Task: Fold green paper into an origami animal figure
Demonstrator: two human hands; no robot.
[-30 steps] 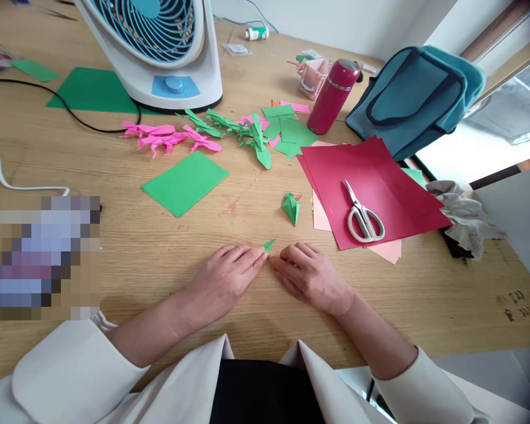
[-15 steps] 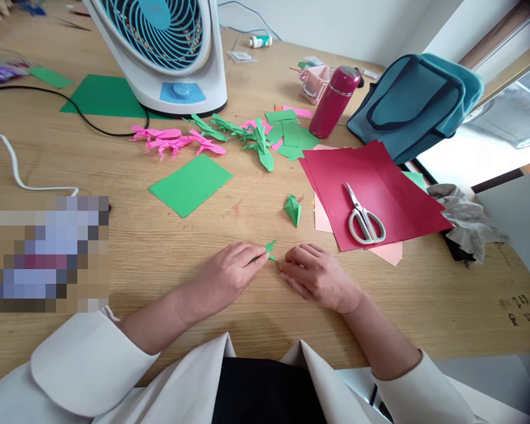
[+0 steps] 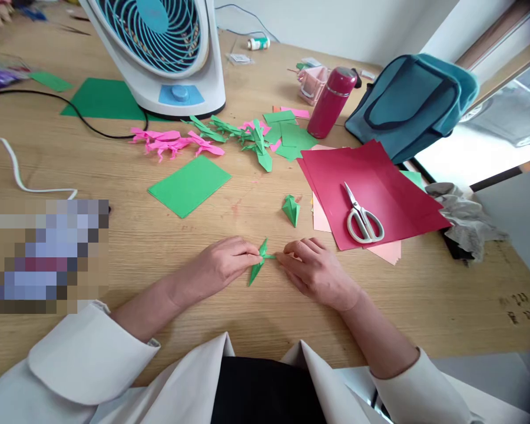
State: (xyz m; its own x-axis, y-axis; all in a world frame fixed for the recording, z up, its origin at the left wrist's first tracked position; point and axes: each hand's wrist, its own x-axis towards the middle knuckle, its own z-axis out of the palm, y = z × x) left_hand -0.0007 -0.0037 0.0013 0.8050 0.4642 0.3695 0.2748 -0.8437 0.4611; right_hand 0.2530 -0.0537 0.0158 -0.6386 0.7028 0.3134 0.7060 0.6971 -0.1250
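Note:
A folded green paper piece [image 3: 257,268] with pointed ends is held between my hands, low over the wooden table. My left hand [image 3: 225,259] pinches its middle from the left. On the other side my right hand [image 3: 318,274] pinches the tip of its thin strip pointing right. Just beyond my hands lies another folded green paper piece [image 3: 291,209]. Farther off are a flat green sheet [image 3: 189,186], folded pink figures [image 3: 168,141] and folded green figures [image 3: 260,147].
White-handled scissors [image 3: 364,224] lie on red sheets [image 3: 393,194] at the right. Behind stand a fan [image 3: 181,97], a red bottle [image 3: 331,106], a pink holder [image 3: 312,84] and a teal bag [image 3: 415,106]. A pixelated object [image 3: 57,247] is at the left.
My left hand has shifted slightly left. The green piece has turned, so both its pointed ends and the strip toward my right hand now show more.

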